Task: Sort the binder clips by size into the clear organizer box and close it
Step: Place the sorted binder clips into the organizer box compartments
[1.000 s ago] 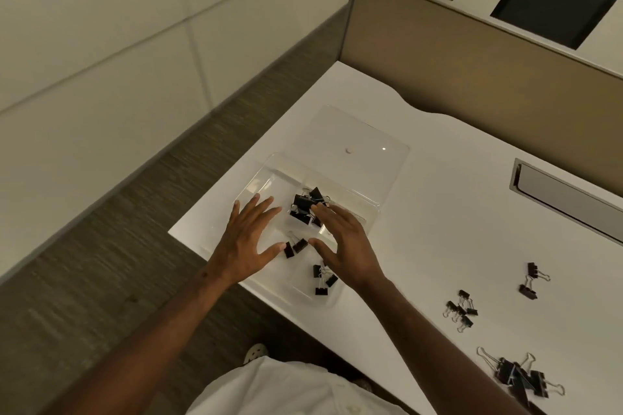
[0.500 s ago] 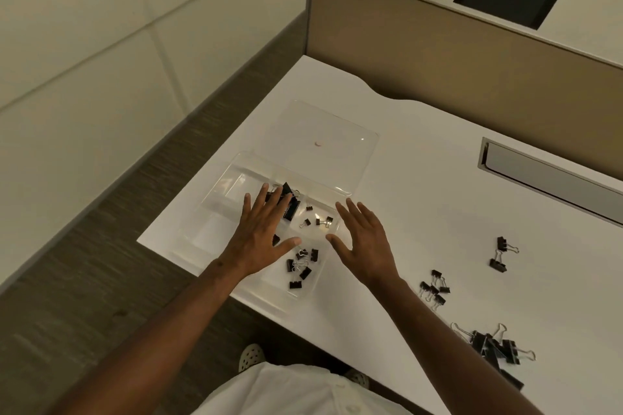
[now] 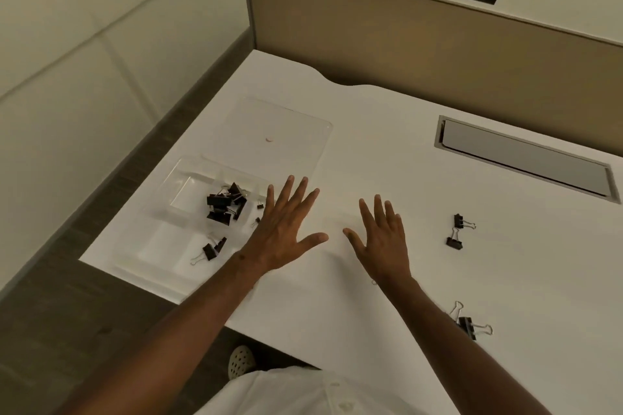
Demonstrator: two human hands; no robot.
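Observation:
The clear organizer box (image 3: 161, 239) lies open at the desk's left corner, its lid (image 3: 276, 131) flat on the desk behind it. One compartment holds a heap of black binder clips (image 3: 224, 204); a nearer one holds two clips (image 3: 212, 249); tiny clips (image 3: 259, 205) sit beside my left hand. My left hand (image 3: 286, 229) is spread, fingers straight, over the box's right edge. My right hand (image 3: 382, 237) is spread over bare desk, holding nothing. Two clips (image 3: 456, 231) lie to its right and larger clips (image 3: 468, 325) show past my right forearm.
A tan partition (image 3: 421, 44) stands along the desk's far side. A grey cable tray (image 3: 526, 158) is set into the desk at right. The desk's left edge and front edge (image 3: 263, 335) drop to the dark carpet, where a shoe shows.
Both hands have moved right, off the box's compartments; the right one now hovers over bare desk. The view has swung right, so the box sits further left.

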